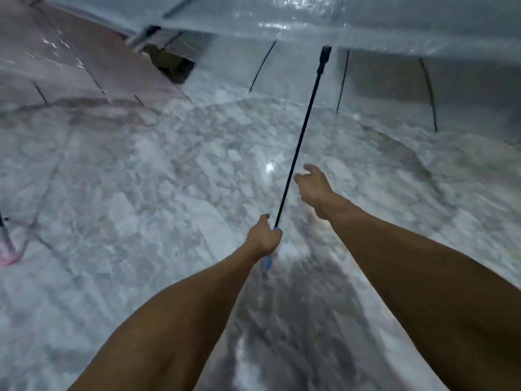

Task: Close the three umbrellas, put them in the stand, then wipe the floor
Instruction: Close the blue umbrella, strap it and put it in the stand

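While the left hand (263, 235) grips the blue handle (267, 261), the open umbrella's shaft (298, 139) slants up and away toward its clear canopy (394, 21); the right hand (313, 184), fingers loose, empty, hovers just beside the shaft.

No readable text, label, brand, number or sign anywhere; frame motion-blurred.

Clear canopy (366, 21) with black ribs, black shaft (298, 142), blue handle (267, 261), pink handle (8, 256) at left, white-and-grey marbled floor (141, 193).
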